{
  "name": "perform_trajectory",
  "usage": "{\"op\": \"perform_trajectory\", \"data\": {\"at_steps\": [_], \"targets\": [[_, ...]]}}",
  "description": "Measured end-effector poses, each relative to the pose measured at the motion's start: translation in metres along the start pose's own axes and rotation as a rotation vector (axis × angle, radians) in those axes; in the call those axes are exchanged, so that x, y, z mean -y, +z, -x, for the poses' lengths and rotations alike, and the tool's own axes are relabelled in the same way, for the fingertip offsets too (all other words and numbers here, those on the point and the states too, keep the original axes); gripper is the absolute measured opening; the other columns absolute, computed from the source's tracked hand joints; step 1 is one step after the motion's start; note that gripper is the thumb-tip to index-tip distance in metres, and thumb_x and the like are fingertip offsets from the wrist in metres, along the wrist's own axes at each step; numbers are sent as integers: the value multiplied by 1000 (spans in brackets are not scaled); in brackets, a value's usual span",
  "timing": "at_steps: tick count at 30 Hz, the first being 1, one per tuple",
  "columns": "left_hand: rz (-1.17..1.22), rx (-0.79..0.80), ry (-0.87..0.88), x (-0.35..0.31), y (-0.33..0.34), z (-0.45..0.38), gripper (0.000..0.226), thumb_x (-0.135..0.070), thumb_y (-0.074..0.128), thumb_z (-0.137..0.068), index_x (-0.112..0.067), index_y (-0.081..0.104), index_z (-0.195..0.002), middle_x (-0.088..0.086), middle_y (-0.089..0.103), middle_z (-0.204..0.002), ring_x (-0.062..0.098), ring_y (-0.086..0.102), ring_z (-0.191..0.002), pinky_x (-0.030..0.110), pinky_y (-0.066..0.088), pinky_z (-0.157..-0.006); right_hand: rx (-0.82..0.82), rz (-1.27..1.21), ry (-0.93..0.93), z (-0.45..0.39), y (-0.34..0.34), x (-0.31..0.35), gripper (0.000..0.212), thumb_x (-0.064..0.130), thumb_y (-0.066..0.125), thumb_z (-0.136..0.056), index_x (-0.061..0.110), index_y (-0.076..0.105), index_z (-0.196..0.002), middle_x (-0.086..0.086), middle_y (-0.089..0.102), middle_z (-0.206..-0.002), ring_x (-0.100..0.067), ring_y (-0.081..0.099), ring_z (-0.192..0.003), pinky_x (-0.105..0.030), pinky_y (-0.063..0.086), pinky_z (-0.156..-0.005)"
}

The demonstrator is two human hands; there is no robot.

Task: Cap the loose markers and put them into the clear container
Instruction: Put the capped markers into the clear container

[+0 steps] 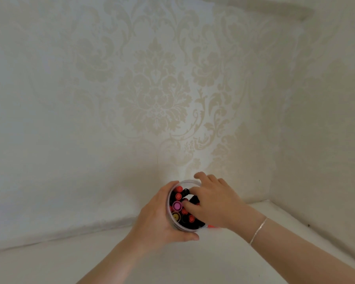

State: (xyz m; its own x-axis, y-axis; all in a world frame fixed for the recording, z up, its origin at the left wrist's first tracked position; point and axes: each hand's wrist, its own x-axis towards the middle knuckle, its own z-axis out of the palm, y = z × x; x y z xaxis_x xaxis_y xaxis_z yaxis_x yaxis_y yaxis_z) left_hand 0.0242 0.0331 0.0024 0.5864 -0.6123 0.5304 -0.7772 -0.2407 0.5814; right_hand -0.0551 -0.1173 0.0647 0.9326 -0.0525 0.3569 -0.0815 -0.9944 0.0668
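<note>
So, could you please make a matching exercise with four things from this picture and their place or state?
Things:
1. left hand
2. right hand
3. purple cap
4. bracelet

Places or states:
A. on the right wrist
B. wrapped around the clear container from outside
C. inside the container, facing up
D. fingers over the container's opening

Pairs: 1-B, 2-D, 3-C, 4-A

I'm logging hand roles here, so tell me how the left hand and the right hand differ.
The left hand wraps the outside wall of the clear container; the right hand reaches in from above, fingers among the markers. The right wrist wears a thin bracelet; the left wrist is bare. Both hands meet at the container.
</note>
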Motion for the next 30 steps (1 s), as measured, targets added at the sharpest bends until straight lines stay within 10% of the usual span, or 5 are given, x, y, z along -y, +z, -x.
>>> {"op": "perform_trajectory", "data": {"at_steps": [8, 13, 20, 30], "targets": [[-61, 31, 20, 0, 0, 5, 114, -70, 83, -37, -55, 20, -131, -33, 44, -131, -11, 45, -121, 20, 43, -101, 272, -152, 143, -6, -16, 11, 40, 49, 52, -86, 24, 62, -116, 3, 54, -109, -18, 56, -89, -29, 43, -71], [-136, 58, 53, -1, 2, 8, 119, -75, 79, -39, -47, 18, -137, -35, 36, -134, -14, 38, -123, 6, 31, -100, 120, 81, 63, -1, -9, 20, 31, 38, 42, -93, 19, 59, -110, 1, 40, -88, -21, 47, -73, -29, 31, -60], [-140, 81, 63, -1, 1, 6, 123, -76, 77, -41, -43, 18, -142, -38, 32, -132, -14, 37, -123, 9, 31, -103, 48, 220, -82, -1, -8, 12, 22, 21, 48, -94, 19, 58, -113, -1, 44, -108, -22, 53, -77, -29, 32, -56], [-58, 67, 47, 1, 0, 3, 111, -70, 82, -40, -61, 15, -128, -34, 40, -131, -14, 41, -121, 15, 39, -102, -27, 74, -274, -4, -23, -3, 33, 21, 44, -92, 24, 65, -116, 6, 53, -124, -17, 57, -100, -30, 46, -83]]}}
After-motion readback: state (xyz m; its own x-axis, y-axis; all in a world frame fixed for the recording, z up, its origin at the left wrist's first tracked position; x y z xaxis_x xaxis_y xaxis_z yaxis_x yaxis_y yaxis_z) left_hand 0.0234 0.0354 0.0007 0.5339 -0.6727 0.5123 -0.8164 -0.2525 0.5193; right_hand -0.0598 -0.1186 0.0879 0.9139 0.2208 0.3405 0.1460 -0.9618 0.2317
